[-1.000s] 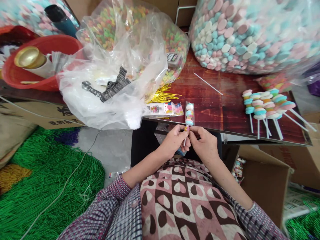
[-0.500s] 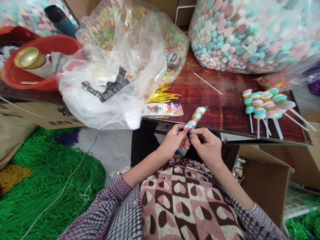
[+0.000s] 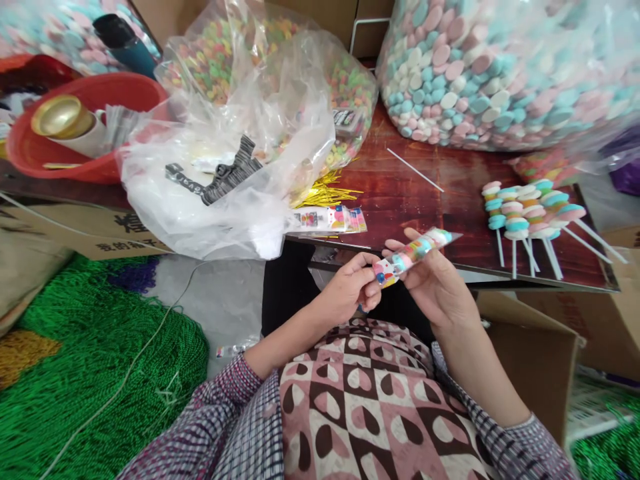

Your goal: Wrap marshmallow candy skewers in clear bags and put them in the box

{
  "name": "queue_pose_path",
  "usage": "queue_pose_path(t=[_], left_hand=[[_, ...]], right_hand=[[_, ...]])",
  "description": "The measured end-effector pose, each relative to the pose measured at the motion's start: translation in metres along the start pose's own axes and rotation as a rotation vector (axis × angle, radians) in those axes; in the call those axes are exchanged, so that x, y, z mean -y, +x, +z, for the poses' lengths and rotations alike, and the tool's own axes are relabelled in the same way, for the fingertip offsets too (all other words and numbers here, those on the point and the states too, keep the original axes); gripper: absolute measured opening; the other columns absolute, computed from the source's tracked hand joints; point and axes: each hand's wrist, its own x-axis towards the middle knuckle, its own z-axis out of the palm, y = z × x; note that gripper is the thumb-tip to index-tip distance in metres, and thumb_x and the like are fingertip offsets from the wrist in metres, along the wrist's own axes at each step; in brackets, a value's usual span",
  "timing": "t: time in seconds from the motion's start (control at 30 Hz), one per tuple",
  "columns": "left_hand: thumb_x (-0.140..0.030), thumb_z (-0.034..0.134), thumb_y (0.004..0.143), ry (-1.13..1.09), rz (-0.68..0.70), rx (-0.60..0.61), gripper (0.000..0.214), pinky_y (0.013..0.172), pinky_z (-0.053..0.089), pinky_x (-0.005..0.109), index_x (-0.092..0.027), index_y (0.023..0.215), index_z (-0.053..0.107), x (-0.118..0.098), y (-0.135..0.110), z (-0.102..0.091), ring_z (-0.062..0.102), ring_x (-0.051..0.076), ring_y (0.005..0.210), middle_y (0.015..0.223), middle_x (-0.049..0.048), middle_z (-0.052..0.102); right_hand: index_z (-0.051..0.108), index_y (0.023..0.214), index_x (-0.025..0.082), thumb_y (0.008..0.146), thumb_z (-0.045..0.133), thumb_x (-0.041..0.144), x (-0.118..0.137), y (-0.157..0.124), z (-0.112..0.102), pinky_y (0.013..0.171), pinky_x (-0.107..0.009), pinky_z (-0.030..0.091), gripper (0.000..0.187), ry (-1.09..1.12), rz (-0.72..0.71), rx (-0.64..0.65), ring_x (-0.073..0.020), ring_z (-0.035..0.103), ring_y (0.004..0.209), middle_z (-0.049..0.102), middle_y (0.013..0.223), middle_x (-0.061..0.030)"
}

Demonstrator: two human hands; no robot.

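Over my lap, at the table's front edge, a marshmallow skewer (image 3: 423,247) in a clear wrapper points up to the right. Its lower end has a colourful printed part (image 3: 385,272). My left hand (image 3: 353,283) pinches that printed end, its fingers closed. Around the marshmallow part, my right hand (image 3: 443,287) is loosely wrapped, with the thumb in front and the fingers behind. To the right on the table lie several unwrapped marshmallow skewers (image 3: 533,210) on white sticks. A stack of printed wrappers (image 3: 330,219) lies to the left of my hands.
A loose white stick (image 3: 415,170) rests on the dark red table (image 3: 370,193). Behind stand bags of marshmallows (image 3: 475,80) and ring candies (image 3: 350,87). Gold ties (image 3: 327,193), a crumpled plastic bag (image 3: 240,220) and a red basin (image 3: 90,175) are left; an open cardboard box (image 3: 530,360) is below right.
The wrapped skewer has tilted further to the right. My right hand has left the pinch at the printed end and moved up around the marshmallow part; my left hand stays at the printed end.
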Motion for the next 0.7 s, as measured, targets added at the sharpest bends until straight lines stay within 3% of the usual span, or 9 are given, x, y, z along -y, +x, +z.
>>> queue_pose_path(t=[0.1,0.2,0.33,0.4,0.47,0.57,0.7], left_hand=[[-0.023,0.057,0.075,0.148,-0.001,0.049,0.012,0.047,0.037,0.02,-0.02,0.085,0.05,-0.004,-0.002,-0.003,0.048,0.009,0.046,0.057,-0.0062,0.051],[-0.021,0.056,0.075,0.399,0.098,-0.021,0.01,0.067,0.045,0.023,-0.018,0.084,0.058,-0.015,-0.004,-0.007,0.057,0.011,0.07,0.079,-0.0006,0.062],[-0.04,0.063,0.081,0.751,0.184,-0.058,0.037,0.083,0.046,0.03,-0.02,0.111,0.058,-0.028,-0.003,-0.003,0.061,0.018,0.09,0.101,0.0044,0.067],[-0.044,0.067,0.079,0.945,0.184,-0.026,0.049,0.084,0.046,0.033,-0.022,0.121,0.055,-0.027,-0.001,0.002,0.063,0.022,0.094,0.105,0.0063,0.067],[-0.043,0.065,0.081,1.077,0.172,-0.036,0.048,0.082,0.046,0.034,-0.022,0.123,0.055,-0.024,0.002,0.006,0.063,0.024,0.092,0.104,0.0065,0.067],[-0.037,0.059,0.085,1.016,0.105,-0.047,0.033,0.07,0.045,0.031,-0.02,0.113,0.058,-0.017,0.005,0.007,0.059,0.017,0.07,0.085,0.0024,0.062],[-0.045,0.063,0.081,0.437,-0.118,0.19,0.032,0.056,0.042,0.027,-0.016,0.094,0.058,-0.014,-0.001,0.002,0.035,0.006,0.045,0.059,-0.0083,0.04]], right_hand=[[0.063,0.111,0.03,0.08,0.071,0.043,0.007,0.0,0.007,0.086,-0.039,0.057,0.035,0.03,-0.016,0.009,-0.021,0.073,0.093,0.076,0.101,-0.0013],[0.064,0.106,0.028,0.079,0.074,0.037,0.008,-0.002,0.013,0.084,-0.037,0.057,0.031,0.051,-0.036,-0.039,-0.0193,0.073,0.087,0.077,0.093,-0.0002],[0.065,0.101,0.025,0.075,0.076,0.035,0.004,-0.003,0.024,0.085,-0.037,0.057,0.03,-0.01,-0.093,-0.088,-0.0199,0.073,0.087,0.078,0.093,-0.0024],[0.065,0.1,0.024,0.075,0.076,0.033,0.001,-0.004,0.03,0.086,-0.036,0.056,0.029,-0.04,-0.115,-0.117,-0.019,0.072,0.089,0.078,0.095,-0.0027],[0.065,0.099,0.023,0.075,0.077,0.033,-0.002,-0.004,0.036,0.085,-0.035,0.056,0.028,-0.058,-0.123,-0.143,-0.0178,0.072,0.089,0.077,0.097,-0.0028],[0.065,0.096,0.023,0.073,0.079,0.032,-0.002,-0.005,0.038,0.079,-0.03,0.056,0.028,-0.05,-0.122,-0.156,-0.0156,0.072,0.083,0.077,0.092,-0.0017],[0.067,0.103,0.026,0.073,0.078,0.039,0.012,-0.007,0.029,0.051,-0.023,0.051,0.035,0.02,-0.034,0.031,-0.0198,0.072,0.086,0.076,0.095,-0.0028]])
